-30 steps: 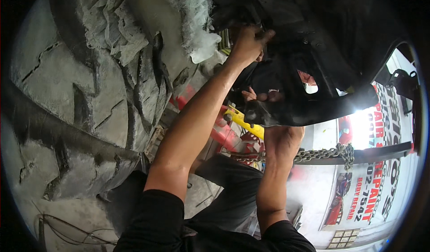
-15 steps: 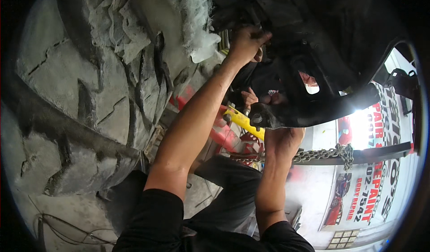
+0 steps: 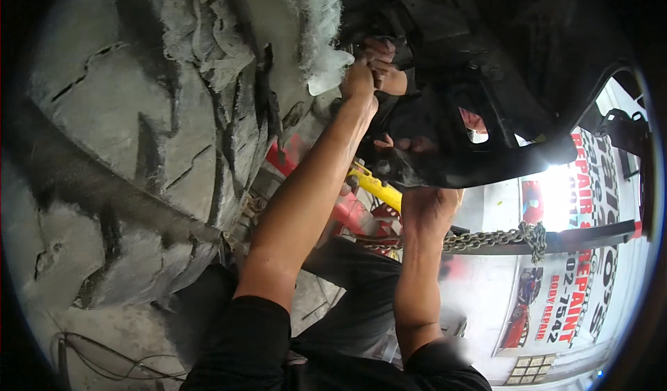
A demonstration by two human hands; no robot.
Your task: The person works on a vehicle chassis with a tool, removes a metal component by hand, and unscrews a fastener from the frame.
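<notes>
My left hand (image 3: 357, 82) is raised inside the dark vehicle structure, its fingers hidden. A co-worker's hand (image 3: 381, 63) with a dark sleeve meets it from the right, fingers curled; what lies between the two is hidden. My right hand (image 3: 432, 207) is raised against the lower edge of a black metal vehicle panel (image 3: 479, 172), with the palm and wrist showing and the fingers out of sight behind the panel. A slot pierces the panel. Another hand (image 3: 383, 142) shows partly behind the panel, left of the slot.
A large tyre (image 3: 174, 141) with chunky, worn tread fills the left side. Pale fluffy fibre (image 3: 323, 29) hangs beside my left hand. Below the panel are a yellow bar (image 3: 379, 189), red metal equipment (image 3: 347, 214) and a chain (image 3: 493, 238) along a dark beam. A cable (image 3: 118, 360) lies on the floor.
My left hand has drawn back left and slightly down. The co-worker's hand has come up to meet it. My right hand and the panel edge have shifted slightly up and left in view.
</notes>
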